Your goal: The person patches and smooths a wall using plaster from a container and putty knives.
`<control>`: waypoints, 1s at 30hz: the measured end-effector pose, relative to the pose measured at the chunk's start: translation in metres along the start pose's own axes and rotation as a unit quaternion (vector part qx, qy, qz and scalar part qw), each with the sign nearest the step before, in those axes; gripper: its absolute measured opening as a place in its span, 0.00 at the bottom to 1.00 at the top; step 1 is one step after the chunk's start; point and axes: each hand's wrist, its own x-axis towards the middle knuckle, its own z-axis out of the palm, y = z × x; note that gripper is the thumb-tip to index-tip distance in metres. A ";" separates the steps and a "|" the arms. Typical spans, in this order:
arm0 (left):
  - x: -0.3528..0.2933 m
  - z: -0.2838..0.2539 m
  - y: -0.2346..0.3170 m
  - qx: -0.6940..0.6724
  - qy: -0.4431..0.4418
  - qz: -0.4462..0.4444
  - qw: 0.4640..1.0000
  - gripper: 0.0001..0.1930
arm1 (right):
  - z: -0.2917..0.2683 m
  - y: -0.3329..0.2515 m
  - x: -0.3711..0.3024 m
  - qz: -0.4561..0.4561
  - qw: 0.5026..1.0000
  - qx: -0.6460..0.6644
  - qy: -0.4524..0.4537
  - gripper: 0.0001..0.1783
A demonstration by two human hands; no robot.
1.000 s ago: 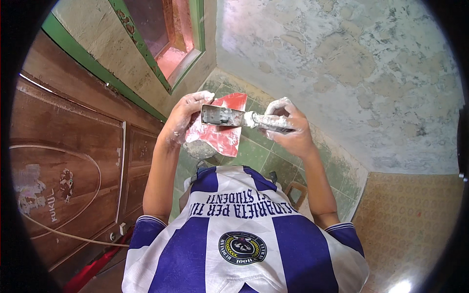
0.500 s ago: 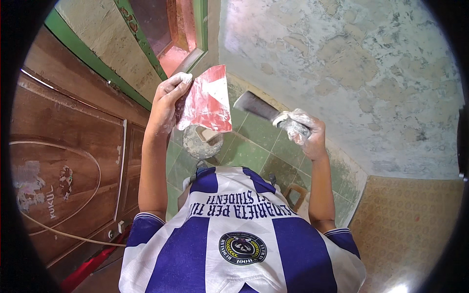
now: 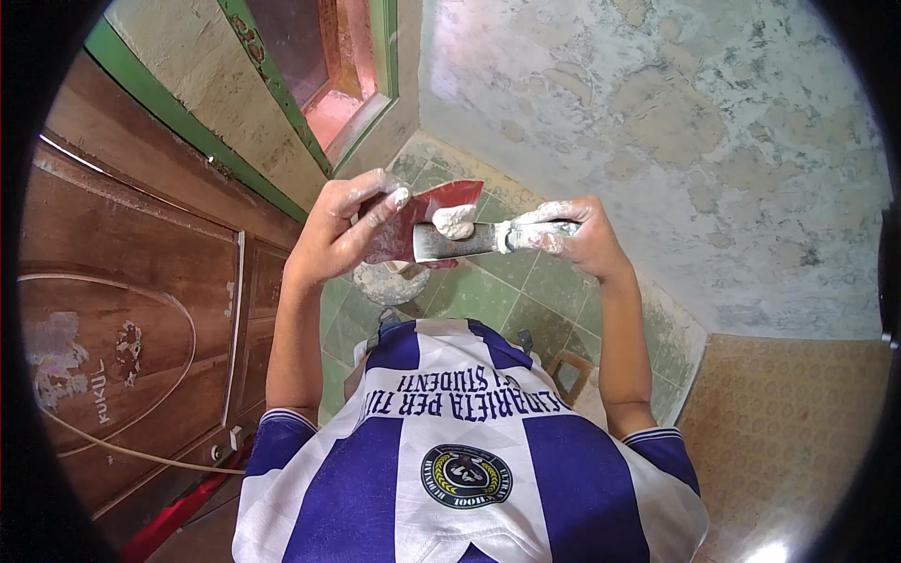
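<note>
In my left hand [image 3: 354,223] I pinch a flat red plastic sheet [image 3: 390,238] by its left side, thumb on top. My right hand [image 3: 574,236] is closed round the handle of a putty knife [image 3: 460,244], whose wide metal blade points left across the front of the red sheet. A lump of white putty [image 3: 454,221] sits at the blade's upper edge, against the sheet. White smears coat the fingers of both hands and the knife's handle. I cannot tell whether the blade presses on the sheet.
Below the sheet a round, putty-spattered container [image 3: 392,284] stands on the green tiled floor [image 3: 483,300]. A patchy plastered wall [image 3: 676,141] rises at the right. Brown wooden door panels [image 3: 131,310] and a thin cable [image 3: 122,448] are at the left.
Both hands have come closer together. The red sheet has tilted and lowered, and the knife blade has moved left onto its front. A white lump now shows at the blade.
</note>
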 end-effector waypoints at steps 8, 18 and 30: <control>-0.006 0.003 0.001 0.021 -0.012 0.047 0.999 0.04 | -0.011 -0.019 -0.001 -0.110 0.993 -0.031 0.012 0.18; -0.012 0.019 -0.047 -0.395 0.044 -0.285 0.872 0.06 | 0.034 -0.005 -0.002 -0.236 0.969 -0.055 0.043 0.18; -0.014 -0.015 -0.047 -0.432 0.117 -0.225 0.865 0.10 | 0.021 0.038 -0.018 -0.220 0.959 -0.054 0.169 0.18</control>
